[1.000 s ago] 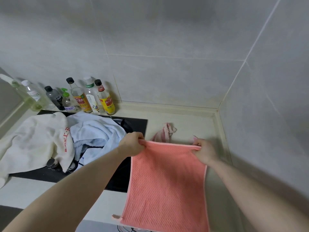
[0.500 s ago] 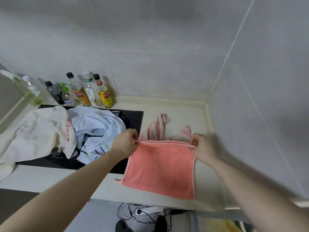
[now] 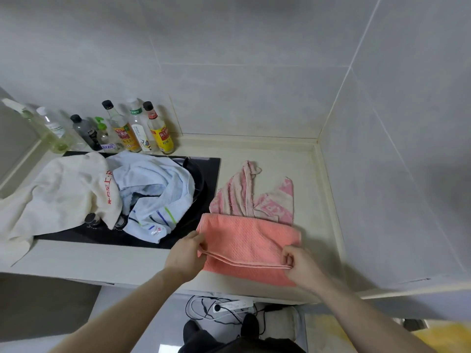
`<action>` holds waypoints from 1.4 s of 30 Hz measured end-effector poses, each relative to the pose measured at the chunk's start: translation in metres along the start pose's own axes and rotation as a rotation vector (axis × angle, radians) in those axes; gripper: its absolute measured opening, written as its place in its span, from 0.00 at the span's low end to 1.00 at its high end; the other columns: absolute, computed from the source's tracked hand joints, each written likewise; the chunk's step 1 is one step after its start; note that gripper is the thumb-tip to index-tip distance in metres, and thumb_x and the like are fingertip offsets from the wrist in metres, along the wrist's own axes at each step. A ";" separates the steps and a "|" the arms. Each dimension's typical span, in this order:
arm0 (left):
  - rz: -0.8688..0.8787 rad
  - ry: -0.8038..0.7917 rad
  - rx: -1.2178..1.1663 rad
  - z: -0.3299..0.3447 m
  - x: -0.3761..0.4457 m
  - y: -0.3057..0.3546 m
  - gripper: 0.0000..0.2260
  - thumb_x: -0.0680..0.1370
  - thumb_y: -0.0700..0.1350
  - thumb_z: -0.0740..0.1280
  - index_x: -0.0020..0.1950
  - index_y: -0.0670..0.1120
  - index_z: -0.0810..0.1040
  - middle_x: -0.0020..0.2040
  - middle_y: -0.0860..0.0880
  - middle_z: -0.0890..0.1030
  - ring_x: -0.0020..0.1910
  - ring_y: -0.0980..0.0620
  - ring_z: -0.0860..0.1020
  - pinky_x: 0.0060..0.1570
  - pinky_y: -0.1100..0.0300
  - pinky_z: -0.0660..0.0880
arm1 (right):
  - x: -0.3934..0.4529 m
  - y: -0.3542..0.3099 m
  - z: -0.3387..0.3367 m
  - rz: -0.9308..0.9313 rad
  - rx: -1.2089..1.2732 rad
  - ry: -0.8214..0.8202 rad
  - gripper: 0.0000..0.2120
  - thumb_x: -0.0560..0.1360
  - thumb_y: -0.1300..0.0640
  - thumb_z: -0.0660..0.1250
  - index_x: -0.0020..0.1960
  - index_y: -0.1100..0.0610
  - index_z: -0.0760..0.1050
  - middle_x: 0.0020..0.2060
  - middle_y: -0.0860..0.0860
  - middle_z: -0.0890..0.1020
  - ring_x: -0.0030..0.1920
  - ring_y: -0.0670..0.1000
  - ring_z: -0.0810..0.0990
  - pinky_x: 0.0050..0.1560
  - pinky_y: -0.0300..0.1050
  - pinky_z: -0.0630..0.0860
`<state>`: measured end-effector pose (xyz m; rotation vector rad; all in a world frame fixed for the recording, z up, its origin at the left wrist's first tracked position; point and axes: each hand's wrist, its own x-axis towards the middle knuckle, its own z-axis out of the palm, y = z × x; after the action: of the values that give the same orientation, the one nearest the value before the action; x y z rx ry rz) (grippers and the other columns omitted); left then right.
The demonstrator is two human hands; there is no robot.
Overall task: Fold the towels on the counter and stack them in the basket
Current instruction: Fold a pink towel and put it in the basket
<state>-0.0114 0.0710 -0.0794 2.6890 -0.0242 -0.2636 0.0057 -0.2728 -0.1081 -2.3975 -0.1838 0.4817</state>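
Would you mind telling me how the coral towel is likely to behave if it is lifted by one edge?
The coral towel would probably droop; it already lies doubled over flat. It looks thin, so likely light. Its waffle texture probably resists slipping.

Coral towel (image 3: 249,240) folded on counter (image 3: 316,189); pink (image 3: 252,197), blue (image 3: 155,197), cream (image 3: 58,197) towels unfolded.

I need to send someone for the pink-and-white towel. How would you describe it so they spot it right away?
Start at the black stovetop and look to its right, on the bare cream counter toward the wall corner. The pink-and-white towel lies crumpled there, just behind the salmon towel that both hands are folding. It is the only striped, faded pink one; the others are plain salmon, cream or light blue.
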 end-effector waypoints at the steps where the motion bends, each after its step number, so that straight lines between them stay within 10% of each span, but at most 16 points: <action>1: -0.012 -0.009 0.002 0.002 -0.002 -0.001 0.07 0.69 0.41 0.69 0.44 0.50 0.79 0.44 0.55 0.76 0.40 0.49 0.78 0.40 0.52 0.76 | -0.002 0.002 0.002 0.004 -0.005 -0.008 0.15 0.62 0.70 0.66 0.34 0.49 0.75 0.31 0.46 0.77 0.32 0.43 0.73 0.33 0.39 0.68; 13: -0.088 -0.295 0.268 0.016 -0.012 -0.003 0.11 0.78 0.45 0.65 0.60 0.50 0.77 0.59 0.53 0.76 0.58 0.47 0.77 0.52 0.52 0.76 | -0.020 0.013 0.013 0.068 -0.184 -0.231 0.10 0.70 0.57 0.72 0.42 0.42 0.76 0.47 0.39 0.77 0.46 0.40 0.78 0.48 0.39 0.78; 19: -0.023 -0.243 0.288 0.012 0.013 0.048 0.22 0.73 0.38 0.63 0.67 0.48 0.74 0.66 0.50 0.73 0.63 0.46 0.74 0.55 0.50 0.77 | -0.017 -0.001 0.015 0.062 -0.147 -0.003 0.14 0.75 0.55 0.72 0.58 0.42 0.76 0.61 0.35 0.69 0.58 0.40 0.73 0.55 0.36 0.73; 25: 0.171 -0.423 0.324 0.047 0.029 0.091 0.48 0.71 0.31 0.66 0.82 0.59 0.47 0.82 0.57 0.43 0.79 0.43 0.55 0.74 0.41 0.67 | -0.001 0.000 0.035 0.172 -0.166 -0.029 0.32 0.74 0.55 0.72 0.76 0.48 0.65 0.75 0.48 0.57 0.71 0.52 0.68 0.71 0.45 0.71; 42: 0.078 -0.636 0.371 0.047 0.022 0.071 0.45 0.75 0.31 0.64 0.83 0.58 0.46 0.83 0.55 0.39 0.82 0.43 0.42 0.73 0.40 0.68 | -0.010 0.021 0.051 0.079 -0.332 -0.085 0.41 0.77 0.46 0.68 0.82 0.45 0.49 0.80 0.48 0.49 0.80 0.55 0.51 0.79 0.51 0.60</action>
<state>0.0029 -0.0148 -0.0949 2.8249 -0.4023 -1.1748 -0.0234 -0.2613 -0.1542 -2.7175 -0.2222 0.6327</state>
